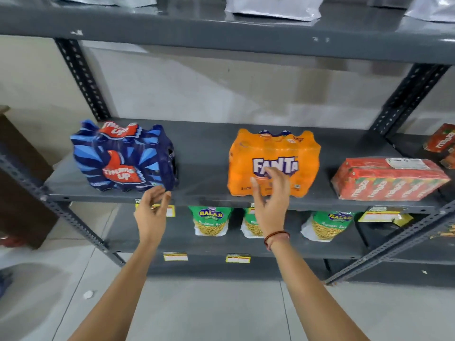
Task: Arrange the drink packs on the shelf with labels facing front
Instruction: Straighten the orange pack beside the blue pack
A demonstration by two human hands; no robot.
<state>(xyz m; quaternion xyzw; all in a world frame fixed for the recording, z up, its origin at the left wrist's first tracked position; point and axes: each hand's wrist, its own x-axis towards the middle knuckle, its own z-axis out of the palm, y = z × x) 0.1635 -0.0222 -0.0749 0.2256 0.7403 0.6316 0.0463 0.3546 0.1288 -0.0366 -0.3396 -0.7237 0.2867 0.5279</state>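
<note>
Three drink packs stand on the grey metal shelf (204, 153): a blue Thums Up pack (123, 157) at the left, turned slightly askew, an orange Fanta pack (273, 153) in the middle with its label to the front, and a red Maaza carton pack (389, 178) at the right. The right hand (272, 200) is raised before the Fanta pack, fingers loosely spread – contact unclear. The left hand (152, 212) sits just below the Thums Up pack's corner, fingers loosely curled, holding nothing. Balaji snack bags (211, 220) line the shelf below.
</note>
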